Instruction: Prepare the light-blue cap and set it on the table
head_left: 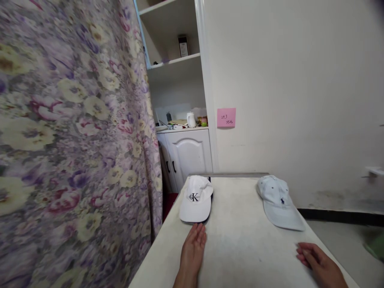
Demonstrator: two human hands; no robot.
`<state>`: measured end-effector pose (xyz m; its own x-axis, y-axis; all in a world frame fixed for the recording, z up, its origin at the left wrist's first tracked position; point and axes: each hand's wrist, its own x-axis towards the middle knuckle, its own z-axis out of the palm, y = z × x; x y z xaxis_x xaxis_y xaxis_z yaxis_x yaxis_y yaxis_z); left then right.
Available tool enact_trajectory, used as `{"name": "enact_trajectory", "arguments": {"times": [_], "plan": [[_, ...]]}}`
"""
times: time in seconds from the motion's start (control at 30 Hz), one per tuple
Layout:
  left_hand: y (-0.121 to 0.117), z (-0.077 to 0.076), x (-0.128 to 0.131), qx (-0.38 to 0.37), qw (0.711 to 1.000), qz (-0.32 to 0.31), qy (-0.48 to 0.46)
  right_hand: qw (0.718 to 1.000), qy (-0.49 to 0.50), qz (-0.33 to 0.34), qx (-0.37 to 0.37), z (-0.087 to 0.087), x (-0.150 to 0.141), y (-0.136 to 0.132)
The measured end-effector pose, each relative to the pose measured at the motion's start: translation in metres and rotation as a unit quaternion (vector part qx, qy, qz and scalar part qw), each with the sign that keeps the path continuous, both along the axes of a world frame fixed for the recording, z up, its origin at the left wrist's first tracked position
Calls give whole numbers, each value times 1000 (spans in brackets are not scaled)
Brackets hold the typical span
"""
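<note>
A white cap (195,199) with a black "CK" logo lies at the far left of the white table (240,236), brim toward me. My left hand (193,249) lies flat on the table with fingers stretched out, its fingertips just short of that brim. A pale blue cap (279,201) with a small dark logo lies at the far right. My right hand (316,262) rests on the table near its right edge, fingers loosely curled and holding nothing, a short way below the blue cap's brim.
A floral curtain (75,140) hangs close along the table's left side. Behind stands a white cabinet (187,154) with shelves and small items on its counter. A pink note (226,117) is stuck on the wall. The floor lies to the right.
</note>
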<state>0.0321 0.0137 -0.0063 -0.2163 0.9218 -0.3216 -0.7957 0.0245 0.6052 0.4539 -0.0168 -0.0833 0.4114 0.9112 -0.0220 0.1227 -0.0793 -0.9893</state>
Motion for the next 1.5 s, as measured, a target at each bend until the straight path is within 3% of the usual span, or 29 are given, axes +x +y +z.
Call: {"name": "enact_trajectory", "arguments": {"times": [0.27, 0.43, 0.67, 0.87, 1.0, 1.1, 1.2, 1.27, 1.43, 1.5], "plan": [[1, 1, 12, 8, 999, 35, 6, 1000, -11, 10, -16, -12, 6, 6], [6, 12, 13, 32, 999, 41, 12, 1000, -13, 6, -11, -10, 5, 5], [45, 47, -7, 46, 998, 45, 18, 1000, -9, 1, 2, -2, 2, 2], [81, 83, -13, 87, 994, 64, 8, 1000, -10, 6, 4, -5, 0, 5], [83, 108, -5, 160, 986, 47, 1, 1000, 2, 10, 7, -6, -3, 6], [67, 117, 8, 184, 983, 21, -3, 1000, 18, 14, 9, -2, -5, 5], [35, 108, 30, 171, 985, -12, -6, 999, 44, 27, 13, 8, -11, 5], [6, 90, 49, 148, 988, -42, -10, 996, 72, 52, 24, 17, -19, 2], [-62, 15, 98, 94, 987, -125, -41, 965, 189, 170, 63, 48, -49, -18], [-79, -13, 113, 87, 977, -181, -66, 907, 340, 237, 71, 61, -58, -28]]}}
